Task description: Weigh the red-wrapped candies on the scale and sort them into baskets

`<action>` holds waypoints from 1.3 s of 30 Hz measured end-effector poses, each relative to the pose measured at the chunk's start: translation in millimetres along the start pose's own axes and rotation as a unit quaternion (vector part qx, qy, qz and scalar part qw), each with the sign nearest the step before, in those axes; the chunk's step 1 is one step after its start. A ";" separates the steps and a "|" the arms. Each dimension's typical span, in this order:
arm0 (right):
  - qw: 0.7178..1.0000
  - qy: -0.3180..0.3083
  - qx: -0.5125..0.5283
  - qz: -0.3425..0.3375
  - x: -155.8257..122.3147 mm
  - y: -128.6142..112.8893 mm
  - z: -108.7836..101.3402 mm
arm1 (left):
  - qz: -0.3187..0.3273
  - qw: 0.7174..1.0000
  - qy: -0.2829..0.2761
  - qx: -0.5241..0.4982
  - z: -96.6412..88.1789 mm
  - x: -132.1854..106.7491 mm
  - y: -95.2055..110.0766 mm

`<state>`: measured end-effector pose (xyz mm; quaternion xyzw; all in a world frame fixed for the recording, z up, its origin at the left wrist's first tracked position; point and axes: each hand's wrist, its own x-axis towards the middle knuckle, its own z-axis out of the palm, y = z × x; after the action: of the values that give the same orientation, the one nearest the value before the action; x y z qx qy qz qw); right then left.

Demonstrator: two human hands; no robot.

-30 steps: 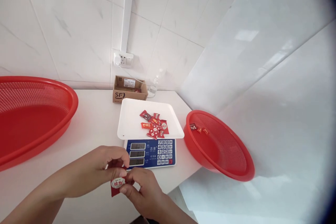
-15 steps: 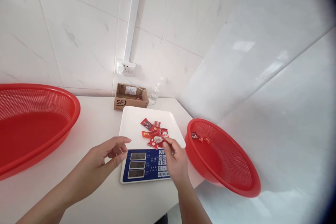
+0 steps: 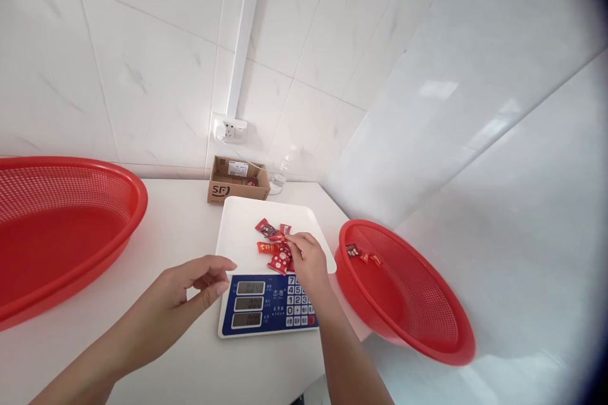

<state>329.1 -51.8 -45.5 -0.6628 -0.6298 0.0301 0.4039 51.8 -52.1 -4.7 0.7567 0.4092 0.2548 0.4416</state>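
Small red wrapped packets [image 3: 280, 257], heaped on the white plastic tray [image 3: 243, 228] of a blue-fronted electronic scale [image 3: 276, 323]. Red-and-dark packet [image 3: 266, 228]: long axis slants from far left to near right. Orange-red packet [image 3: 266, 247]: long axis roughly crosswise. Right hand [image 3: 310, 266]: fingertips bunched at the heap's right side; grip cannot be told. Left hand [image 3: 184, 288]: empty, thumb and forefinger parted, beside the scale's left edge.

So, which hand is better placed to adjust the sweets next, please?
Probably the right hand: it is at the sweets on the tray, while the left hand hovers open, apart from them.
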 end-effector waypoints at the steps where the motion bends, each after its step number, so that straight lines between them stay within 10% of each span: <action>1: 1.000 -0.003 0.004 0.001 1.2 -0.8 0.9 | -0.001 1.000 0.000 0.000 -0.1 0.1 -0.2; 39: 0.978 -0.169 -0.124 0.020 36.2 -16.3 12.9 | 0.001 0.998 -0.058 0.008 3.7 3.6 -0.4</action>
<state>316.2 -16.2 -27.8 -0.7056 -0.6744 0.0714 0.2054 56.3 -50.7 -6.7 0.7741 0.3843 0.2080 0.4581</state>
